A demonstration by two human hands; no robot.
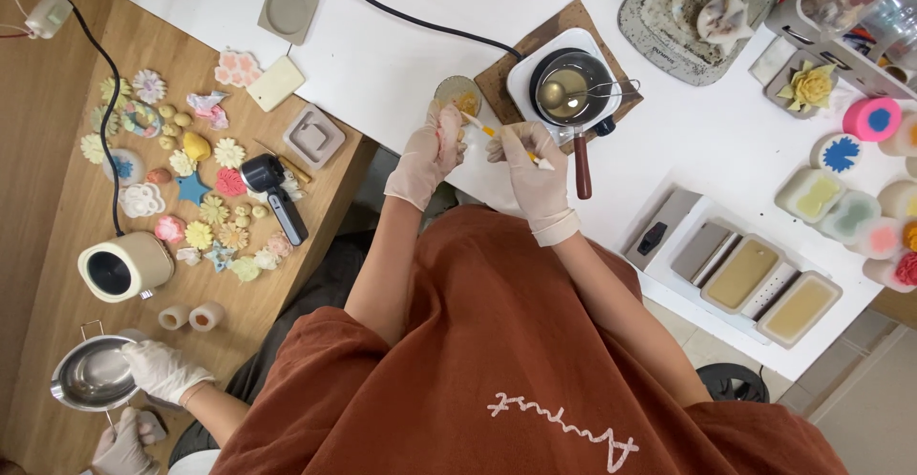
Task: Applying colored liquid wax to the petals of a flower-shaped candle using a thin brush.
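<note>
My left hand (425,155), gloved, wraps around a small glass cup (458,94) with yellow wax inside, held just above the white table (401,64). My right hand (531,171) pinches a thin stick (497,134) whose tip reaches toward the cup's rim. Just beside them to the right a small pot (565,89) sits on a white hotplate (523,74), its red handle (582,165) pointing toward me. Flat wax flowers (205,208) lie scattered on the wooden table to my left, where another person's gloved hand (162,370) holds a steel pitcher (93,376).
</note>
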